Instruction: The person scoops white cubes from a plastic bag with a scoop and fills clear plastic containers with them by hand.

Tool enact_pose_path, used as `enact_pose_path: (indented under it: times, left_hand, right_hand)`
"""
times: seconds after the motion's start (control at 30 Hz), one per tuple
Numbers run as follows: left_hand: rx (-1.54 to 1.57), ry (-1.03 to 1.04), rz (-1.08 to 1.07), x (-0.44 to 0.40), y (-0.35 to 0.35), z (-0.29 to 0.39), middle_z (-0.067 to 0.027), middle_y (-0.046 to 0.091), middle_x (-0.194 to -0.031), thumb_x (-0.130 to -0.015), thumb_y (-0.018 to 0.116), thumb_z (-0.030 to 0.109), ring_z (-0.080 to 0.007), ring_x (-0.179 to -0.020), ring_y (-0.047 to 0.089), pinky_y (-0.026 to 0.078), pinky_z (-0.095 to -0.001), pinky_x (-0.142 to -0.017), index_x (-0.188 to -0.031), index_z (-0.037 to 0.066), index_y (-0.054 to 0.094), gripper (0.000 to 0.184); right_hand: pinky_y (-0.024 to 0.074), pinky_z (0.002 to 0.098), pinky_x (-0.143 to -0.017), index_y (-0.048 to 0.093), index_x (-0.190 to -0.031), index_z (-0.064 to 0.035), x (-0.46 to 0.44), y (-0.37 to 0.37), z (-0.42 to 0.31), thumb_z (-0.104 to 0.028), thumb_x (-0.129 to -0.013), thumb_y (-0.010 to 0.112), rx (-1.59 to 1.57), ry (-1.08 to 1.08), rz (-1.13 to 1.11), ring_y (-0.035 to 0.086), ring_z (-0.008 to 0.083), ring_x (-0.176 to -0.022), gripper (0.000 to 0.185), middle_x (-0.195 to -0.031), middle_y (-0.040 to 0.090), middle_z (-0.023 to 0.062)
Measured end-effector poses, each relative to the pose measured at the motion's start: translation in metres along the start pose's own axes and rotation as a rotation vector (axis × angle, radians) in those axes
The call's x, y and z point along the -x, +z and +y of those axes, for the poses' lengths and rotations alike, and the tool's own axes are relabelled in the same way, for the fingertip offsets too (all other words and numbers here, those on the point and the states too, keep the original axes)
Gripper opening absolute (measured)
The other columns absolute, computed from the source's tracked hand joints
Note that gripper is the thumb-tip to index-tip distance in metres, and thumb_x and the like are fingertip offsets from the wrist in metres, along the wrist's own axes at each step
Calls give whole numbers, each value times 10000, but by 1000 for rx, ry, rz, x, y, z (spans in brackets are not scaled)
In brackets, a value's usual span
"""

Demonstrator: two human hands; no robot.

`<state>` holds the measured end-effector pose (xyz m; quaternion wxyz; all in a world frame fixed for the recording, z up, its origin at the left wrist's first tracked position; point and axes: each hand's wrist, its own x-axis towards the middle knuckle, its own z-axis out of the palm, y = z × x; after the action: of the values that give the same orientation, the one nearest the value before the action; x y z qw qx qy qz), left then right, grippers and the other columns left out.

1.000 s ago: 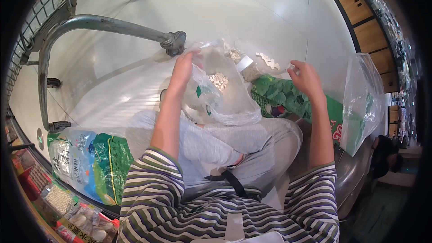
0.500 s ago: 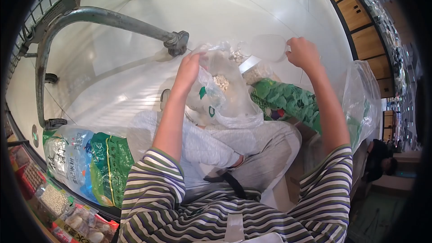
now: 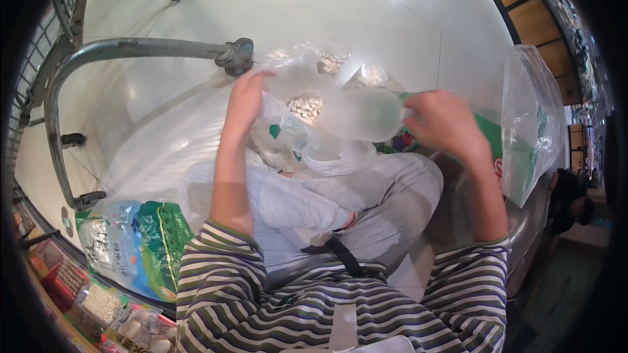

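Observation:
My left hand (image 3: 246, 101) is closed on the rim of a clear plastic bag (image 3: 330, 162) with green print, which sits before my crossed legs. Small pale pieces (image 3: 305, 108) lie inside it. In my right hand (image 3: 443, 121), slightly smeared by motion, is the handle of a translucent scoop (image 3: 369, 114). The scoop's blurred head hangs over the right side of the bag, beside the pale pieces; I cannot tell whether it carries anything. Just beyond the bag stand a clear cup (image 3: 332, 60) of pale pieces and a clear packet (image 3: 374, 76).
A metal cart frame (image 3: 150, 47) with a caster (image 3: 235, 57) stands at the left. Blue and green packages (image 3: 131, 238) lie by my left knee, near shelf goods (image 3: 98, 304). A large clear bag (image 3: 533, 114) is at the right, and wooden cabinets (image 3: 533, 16) line the far right.
My right hand has brought the scoop down and toward me, from beyond the bag to over it. My left hand still grips the bag rim. The view has shifted somewhat.

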<state>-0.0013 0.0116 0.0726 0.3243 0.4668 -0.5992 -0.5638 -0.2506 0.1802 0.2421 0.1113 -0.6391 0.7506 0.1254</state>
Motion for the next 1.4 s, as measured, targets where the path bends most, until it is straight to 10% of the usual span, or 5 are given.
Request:
enact_pose_path:
  times: [0.33, 0.8, 1.03, 1.17, 1.4]
  left_hand:
    - [-6, 24, -239, 16, 25, 9, 8, 542, -776, -958, 465, 253, -72, -705, 497, 399, -225, -623, -1186, 29, 591, 343]
    - [-351, 64, -497, -60, 72, -167, -186, 564, -1249, -847, 603, 197, -293, -1150, 539, 395, -351, -1001, -1308, 12, 508, 506]
    - [-355, -17, -588, -87, 68, -227, -104, 621, -1081, -893, 582, 137, -195, -992, 590, 468, -316, -876, -1249, 17, 549, 377]
    - [-366, 490, -660, -55, 69, -183, -20, 625, -933, -893, 584, 54, -105, -775, 584, 487, -247, -667, -1152, 30, 585, 259]
    - [16, -129, -603, -65, 77, -187, -29, 631, -904, -921, 550, 233, -135, -733, 595, 489, -267, -640, -1095, 21, 606, 280]
  right_hand:
    - [495, 350, -511, 676, -688, -75, -56, 136, -14, -78, -642, 665, 142, -22, 526, 660, 259, -618, 47, -701, 631, 133]
    - [521, 369, -536, 700, -685, -78, -72, 133, -1, -73, -678, 647, -92, 56, 306, 689, 288, -669, 53, -691, 668, 133]
    - [529, 368, -541, 709, -725, -76, -70, 131, 7, -93, -692, 647, -93, 71, 202, 698, 275, -700, 72, -749, 684, 134]
    - [525, 356, -540, 724, -781, -84, -62, 106, 4, -99, -709, 656, 19, 72, 99, 704, 250, -744, 100, -795, 699, 113]
    - [540, 359, -600, 731, -844, -82, -56, 77, -3, -105, -727, 662, 109, -21, -21, 704, 250, -813, 138, -879, 711, 109]
